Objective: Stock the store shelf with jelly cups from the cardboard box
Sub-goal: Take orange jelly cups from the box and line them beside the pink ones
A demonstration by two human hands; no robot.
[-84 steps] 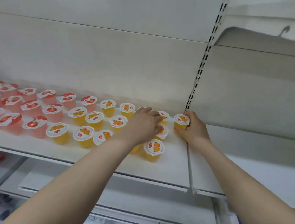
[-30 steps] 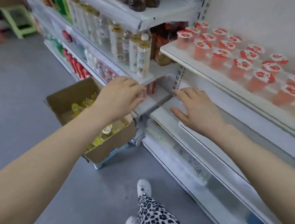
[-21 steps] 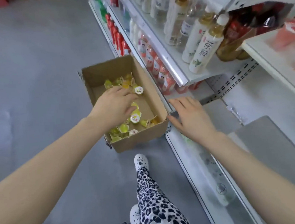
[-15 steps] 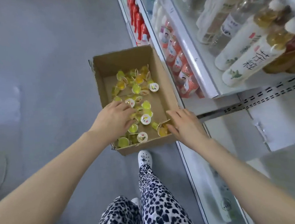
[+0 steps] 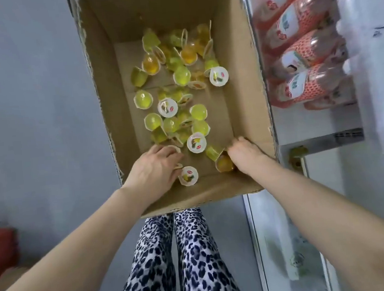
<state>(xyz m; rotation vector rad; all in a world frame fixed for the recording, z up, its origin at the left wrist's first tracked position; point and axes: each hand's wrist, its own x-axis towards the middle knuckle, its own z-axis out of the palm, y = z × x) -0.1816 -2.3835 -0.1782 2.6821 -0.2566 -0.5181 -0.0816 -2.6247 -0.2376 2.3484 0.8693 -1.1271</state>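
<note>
Fingers (image 5: 171, 155) of the left hand (image 5: 152, 172) curled downward over cups near the box's front wall; whether they gripped one could not be told. Fingers (image 5: 235, 145) of the right hand (image 5: 247, 155) likewise bent down, touching an orange jelly cup (image 5: 224, 164); a firm hold could not be confirmed.

Cardboard box (image 5: 246, 89): open-topped, on the grey floor (image 5: 31, 101), just beside the shelf unit (image 5: 326, 147).

Jelly cups (image 5: 175, 93): loose heap on the box bottom, mostly yellow-green with several orange toward the far end; many tipped on their sides, a few showing white printed lids. One lid-up cup (image 5: 188, 175) lay just beside the left hand; another (image 5: 196, 142) sat between the two hands.

Bottles (image 5: 303, 49): red-labelled, lying in a row on a low shelf to the right of the box.

Leopard-print trousers (image 5: 178, 262): directly below the box's near edge, between both bare forearms.

Red object (image 5: 0, 250): at the left edge, blurred, kind not told.
</note>
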